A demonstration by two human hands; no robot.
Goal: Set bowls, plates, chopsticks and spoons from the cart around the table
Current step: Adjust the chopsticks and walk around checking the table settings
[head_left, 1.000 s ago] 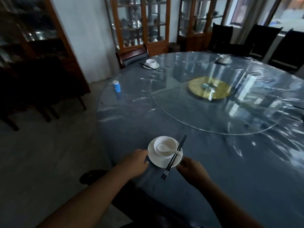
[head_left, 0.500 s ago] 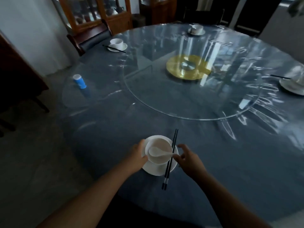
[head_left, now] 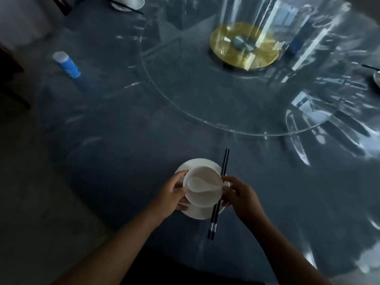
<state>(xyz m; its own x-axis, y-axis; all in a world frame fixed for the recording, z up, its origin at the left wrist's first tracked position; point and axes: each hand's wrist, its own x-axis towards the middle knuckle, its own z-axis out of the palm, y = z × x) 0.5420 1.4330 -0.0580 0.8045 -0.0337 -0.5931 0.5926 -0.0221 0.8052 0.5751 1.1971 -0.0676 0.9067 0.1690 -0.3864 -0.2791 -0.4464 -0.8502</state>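
Note:
A white bowl (head_left: 205, 194) with a white spoon (head_left: 198, 183) inside sits on a white plate (head_left: 197, 164) near the table's front edge. Black chopsticks (head_left: 223, 161) lie across the plate's right rim, pointing away from me. My left hand (head_left: 171, 193) grips the bowl's left side, thumb at its rim. My right hand (head_left: 239, 195) grips the bowl's right side, fingers over the chopsticks. The bowl looks tilted toward me on the plate.
The round table (head_left: 123, 151) is covered in clear plastic. A glass turntable (head_left: 205, 99) with a gold hub (head_left: 244, 45) fills the middle. A blue and white bottle (head_left: 66, 64) stands far left. Other place settings lie at the far left (head_left: 127, 2) and right edge (head_left: 376, 77).
Both hands have closed in from the plate's edges onto the bowl. The view has dropped down toward the setting.

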